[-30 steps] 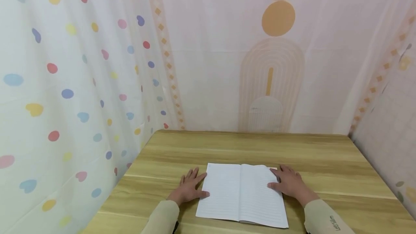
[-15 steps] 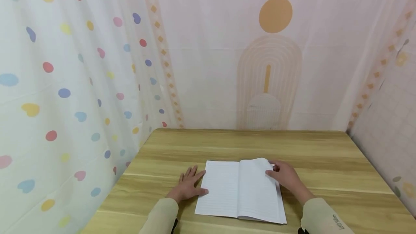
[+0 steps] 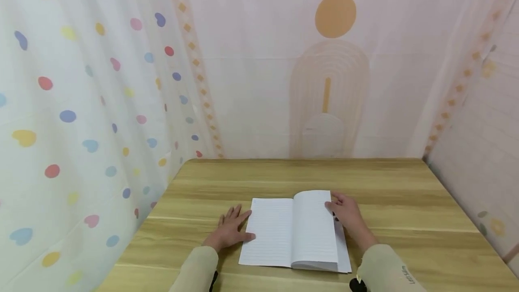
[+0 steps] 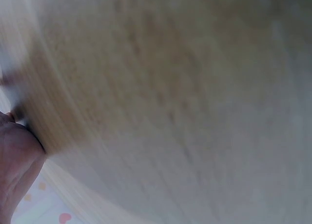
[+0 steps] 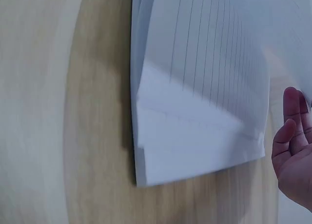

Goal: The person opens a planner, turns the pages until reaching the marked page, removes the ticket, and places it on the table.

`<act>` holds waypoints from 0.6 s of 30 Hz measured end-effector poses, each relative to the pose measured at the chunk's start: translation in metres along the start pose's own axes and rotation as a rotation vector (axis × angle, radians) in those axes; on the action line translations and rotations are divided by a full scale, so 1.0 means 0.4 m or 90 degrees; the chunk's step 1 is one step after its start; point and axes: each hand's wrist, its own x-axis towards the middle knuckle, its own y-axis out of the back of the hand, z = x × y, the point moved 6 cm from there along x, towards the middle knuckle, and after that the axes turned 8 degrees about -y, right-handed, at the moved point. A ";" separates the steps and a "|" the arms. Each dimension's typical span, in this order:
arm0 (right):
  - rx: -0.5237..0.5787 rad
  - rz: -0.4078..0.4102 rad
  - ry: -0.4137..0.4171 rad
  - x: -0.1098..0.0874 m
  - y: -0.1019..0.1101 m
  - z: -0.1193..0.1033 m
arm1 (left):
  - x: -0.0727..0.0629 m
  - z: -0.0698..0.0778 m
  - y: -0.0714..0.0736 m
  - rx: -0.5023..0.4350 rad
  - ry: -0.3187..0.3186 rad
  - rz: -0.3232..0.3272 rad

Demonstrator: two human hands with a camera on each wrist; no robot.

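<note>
A lined notebook (image 3: pixel 269 233) lies open on the wooden table in the head view. My left hand (image 3: pixel 228 232) has its fingers spread beside the left edge, with the thumb over the left page. On the other side, my right hand (image 3: pixel 348 214) pinches the outer edge of a raised page (image 3: pixel 314 226) near its top corner. That page bows upward from the spine. In the right wrist view, lined sheets (image 5: pixel 204 82) lie beneath it, and part of the right hand (image 5: pixel 295 158) shows at the right. The left wrist view is mostly blurred, with part of the left hand (image 4: pixel 19 160) at its edge.
The wood-grain table (image 3: pixel 243 177) extends around the notebook. A curtain with coloured dots (image 3: pixel 101 102) hangs on the left, and a pale patterned curtain (image 3: pixel 251 102) stands behind the far edge. A dark band (image 3: pixel 358 284) shows at the right sleeve.
My right hand has gone from resting on the right page's edge to pinching a page, which has risen and moved leftward. The left hand stays at the left edge. The head view has shifted slightly.
</note>
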 end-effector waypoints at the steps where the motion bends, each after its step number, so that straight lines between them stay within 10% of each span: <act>1: 0.010 0.003 -0.002 0.000 -0.003 -0.001 | 0.001 -0.002 0.000 0.001 0.001 -0.001; 18: 0.173 -0.081 0.033 -0.062 -0.132 -0.092 | 0.002 -0.008 0.004 0.008 0.010 -0.003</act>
